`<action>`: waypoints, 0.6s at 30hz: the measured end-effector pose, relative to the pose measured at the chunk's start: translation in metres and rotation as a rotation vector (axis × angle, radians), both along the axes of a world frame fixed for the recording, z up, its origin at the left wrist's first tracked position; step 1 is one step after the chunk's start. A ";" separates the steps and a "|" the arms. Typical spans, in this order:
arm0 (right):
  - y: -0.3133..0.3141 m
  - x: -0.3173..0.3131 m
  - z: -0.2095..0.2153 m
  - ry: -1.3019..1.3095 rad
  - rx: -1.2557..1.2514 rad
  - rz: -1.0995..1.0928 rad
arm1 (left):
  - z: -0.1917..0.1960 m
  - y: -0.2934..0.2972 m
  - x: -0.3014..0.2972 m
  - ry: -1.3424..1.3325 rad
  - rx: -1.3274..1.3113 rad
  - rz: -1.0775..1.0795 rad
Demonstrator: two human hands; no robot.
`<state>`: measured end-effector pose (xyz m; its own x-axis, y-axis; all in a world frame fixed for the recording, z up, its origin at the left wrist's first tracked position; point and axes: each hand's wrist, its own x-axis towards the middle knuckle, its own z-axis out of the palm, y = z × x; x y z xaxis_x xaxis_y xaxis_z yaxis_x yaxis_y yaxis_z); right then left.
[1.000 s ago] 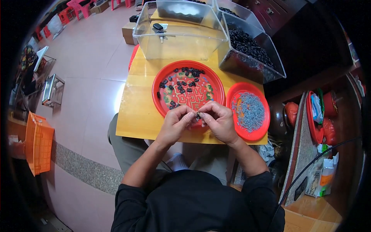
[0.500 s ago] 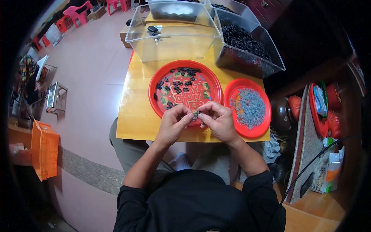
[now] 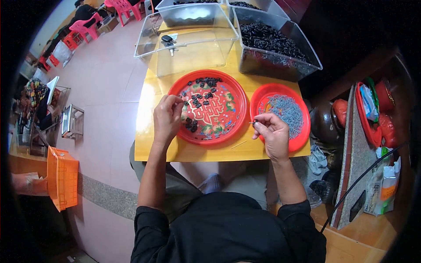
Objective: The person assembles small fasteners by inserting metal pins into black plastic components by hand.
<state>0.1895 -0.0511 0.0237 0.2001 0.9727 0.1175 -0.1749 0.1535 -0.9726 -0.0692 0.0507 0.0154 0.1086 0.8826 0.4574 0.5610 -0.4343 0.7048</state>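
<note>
A large red round tray (image 3: 239, 125) with a gold and green pattern holds scattered small black plastic pieces (image 3: 197, 100) and a few grey pins (image 3: 209, 136) along its near edge. My left hand (image 3: 168, 117) is over the tray's left rim, thumb and fingers pinched together; what they hold, if anything, is too small to make out. My right hand (image 3: 274, 135) pinches a small black piece (image 3: 254, 122) between thumb and forefinger, at the left rim of the smaller red tray (image 3: 303, 141). That tray carries a heap of thin grey pins (image 3: 287, 115).
On the yellow table (image 3: 153, 151) stand a clear plastic bin (image 3: 219, 50) and another bin (image 3: 280, 70) full of black pieces. Keys (image 3: 168, 40) show through the first bin. A thin stick (image 3: 239, 144) lies between trays. An orange crate (image 3: 63, 179) is at left.
My hands were together over the large tray's near edge and have parted. The left moved to its left rim; the right moved right with a black piece. The view has shifted slightly.
</note>
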 end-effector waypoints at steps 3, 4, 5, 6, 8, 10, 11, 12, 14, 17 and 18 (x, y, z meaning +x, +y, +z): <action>-0.007 0.007 -0.002 0.020 -0.001 -0.021 | -0.001 -0.009 -0.012 -0.031 -0.068 0.018; -0.010 0.009 -0.003 0.022 -0.002 -0.031 | -0.001 -0.014 -0.013 -0.024 -0.068 0.019; -0.011 0.010 -0.003 0.029 -0.018 -0.039 | -0.001 -0.019 -0.013 0.001 -0.062 -0.006; -0.011 0.009 -0.004 0.037 -0.017 -0.038 | -0.001 -0.024 -0.013 0.027 -0.054 -0.028; -0.013 0.009 -0.007 0.041 -0.011 -0.022 | 0.000 -0.032 -0.004 0.159 -0.062 -0.092; -0.012 0.005 -0.008 0.064 -0.009 -0.008 | 0.007 -0.042 0.010 0.387 -0.047 -0.115; -0.012 0.003 -0.008 0.081 -0.008 0.005 | 0.005 -0.043 0.016 0.528 -0.035 -0.116; -0.013 0.001 -0.007 0.084 -0.003 0.005 | 0.000 -0.042 0.018 0.531 -0.031 -0.115; -0.016 -0.002 -0.005 0.070 -0.025 0.000 | -0.008 -0.038 0.020 0.680 -0.024 -0.081; -0.021 -0.001 -0.005 0.058 -0.016 0.019 | -0.010 -0.039 0.022 0.722 0.004 -0.082; -0.021 -0.001 -0.006 0.058 -0.006 0.020 | -0.012 -0.037 0.021 0.736 0.034 -0.076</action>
